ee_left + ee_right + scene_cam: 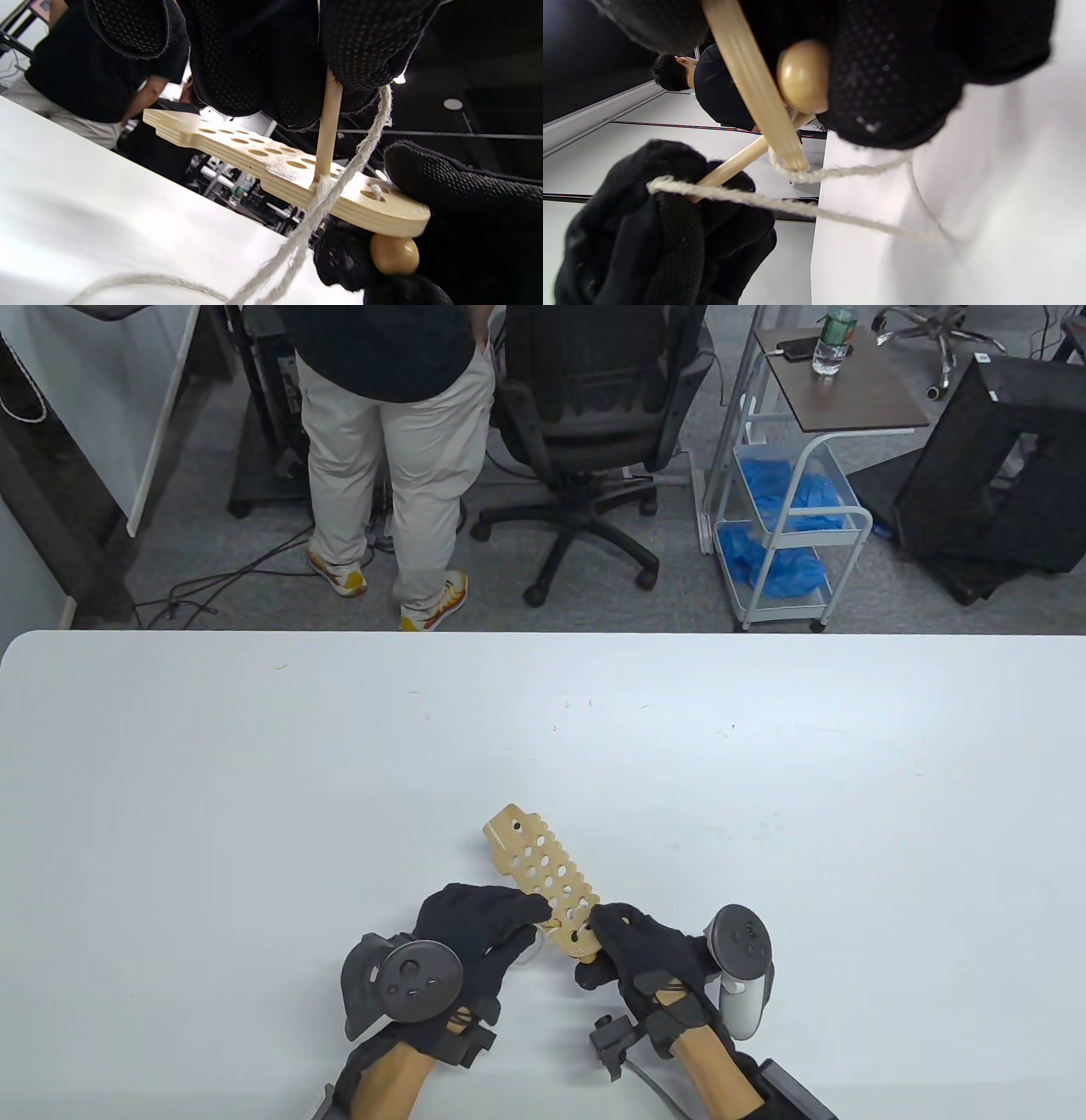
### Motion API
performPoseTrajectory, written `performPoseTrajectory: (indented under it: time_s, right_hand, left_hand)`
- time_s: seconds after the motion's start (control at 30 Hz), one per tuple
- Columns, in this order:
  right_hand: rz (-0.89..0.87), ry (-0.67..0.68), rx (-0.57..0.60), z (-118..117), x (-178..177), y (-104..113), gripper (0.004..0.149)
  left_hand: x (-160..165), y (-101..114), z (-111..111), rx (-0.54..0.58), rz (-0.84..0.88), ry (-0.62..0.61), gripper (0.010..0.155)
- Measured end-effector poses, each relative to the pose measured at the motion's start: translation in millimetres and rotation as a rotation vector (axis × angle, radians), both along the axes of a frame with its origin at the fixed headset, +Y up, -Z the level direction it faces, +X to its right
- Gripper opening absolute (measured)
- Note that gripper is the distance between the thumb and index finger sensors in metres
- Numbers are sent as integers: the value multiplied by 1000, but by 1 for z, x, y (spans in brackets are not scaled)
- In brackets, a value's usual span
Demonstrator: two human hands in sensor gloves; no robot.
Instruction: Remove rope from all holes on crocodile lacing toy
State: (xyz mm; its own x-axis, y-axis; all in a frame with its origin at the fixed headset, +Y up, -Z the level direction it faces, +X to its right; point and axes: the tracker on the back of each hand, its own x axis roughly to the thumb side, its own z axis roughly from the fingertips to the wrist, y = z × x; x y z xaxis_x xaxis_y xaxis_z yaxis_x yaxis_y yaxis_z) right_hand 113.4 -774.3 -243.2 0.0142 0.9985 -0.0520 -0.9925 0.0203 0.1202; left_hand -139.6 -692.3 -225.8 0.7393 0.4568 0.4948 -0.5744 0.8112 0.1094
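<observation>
A flat wooden crocodile lacing toy (543, 874) with several round holes is held tilted above the white table (254, 780). My right hand (632, 954) grips its near end (382, 212), where a wooden bead (394, 255) sits under the board against my fingers (895, 84). My left hand (488, 929) pinches a thin wooden needle stick (330, 127) whose lower end meets the board at a hole. White rope (339, 190) runs from my left fingers past the board's edge and down onto the table (840, 212).
A person (399, 449) stands beyond the table's far edge beside an office chair (594, 432). A white cart (789, 517) with blue items stands at the back right.
</observation>
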Motion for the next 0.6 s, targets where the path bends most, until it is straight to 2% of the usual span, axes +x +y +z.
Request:
performPoseTrajectory:
  time_s: [0.4, 0.6]
  right_hand:
    - [-15, 5, -5, 0, -1, 0, 52]
    - [-74, -22, 5, 1, 2, 4, 52]
  left_hand:
    - [3, -2, 0, -15, -14, -37, 43]
    - [-5, -1, -1, -18, 47, 26, 50]
